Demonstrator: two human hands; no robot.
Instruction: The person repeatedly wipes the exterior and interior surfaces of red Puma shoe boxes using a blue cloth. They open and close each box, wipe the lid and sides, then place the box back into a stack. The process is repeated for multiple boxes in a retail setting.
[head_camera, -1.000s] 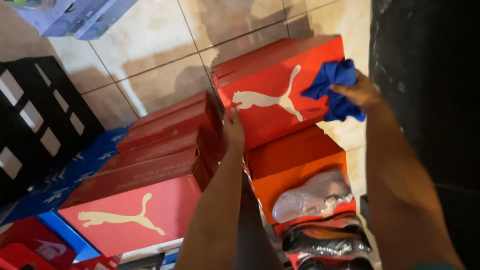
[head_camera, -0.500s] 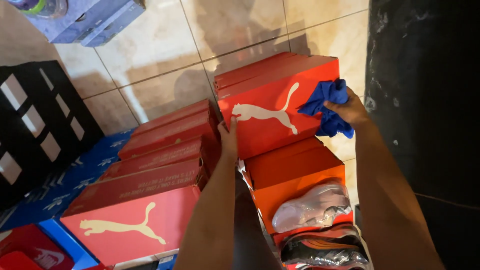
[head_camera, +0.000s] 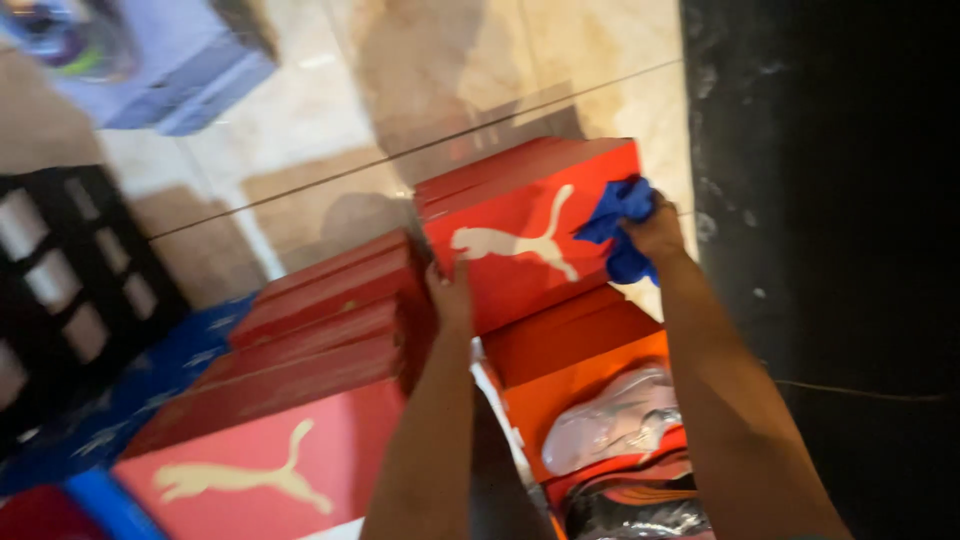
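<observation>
A: Where's the red shoebox (head_camera: 520, 235)?

B: Centre of the frame, slightly above the middle, tilted. It sits on top of an orange box (head_camera: 570, 345) just below it. Lid closed, pale animal logo on the lid.

A: Hands?

B: Right hand (head_camera: 655, 230) is at the box's right edge, fingers bunched tight around a blue cloth (head_camera: 615, 225). The cloth is pressed against the lid's right end. Left hand (head_camera: 450, 295) is on the box's lower left corner, fingers flat and together against the side. It braces the box, no real grasp around it.

A: What's around it?

B: A stack of more red boxes (head_camera: 320, 330) left of centre, running down to the lower left. The left hand is just beside the top of that stack. Below the orange box, at the lower middle, an open box with a pale shoe (head_camera: 615, 425) in it. Under that, another shoe, dark, partly cut off by the bottom edge.

A: Background?

B: Beige tiled floor (head_camera: 330, 110) across the top. Blurry pale blue box (head_camera: 160, 70) in the upper left. Black crate with light squares (head_camera: 60, 280) at the left edge. Dark wall (head_camera: 830, 250) fills the right side.
</observation>
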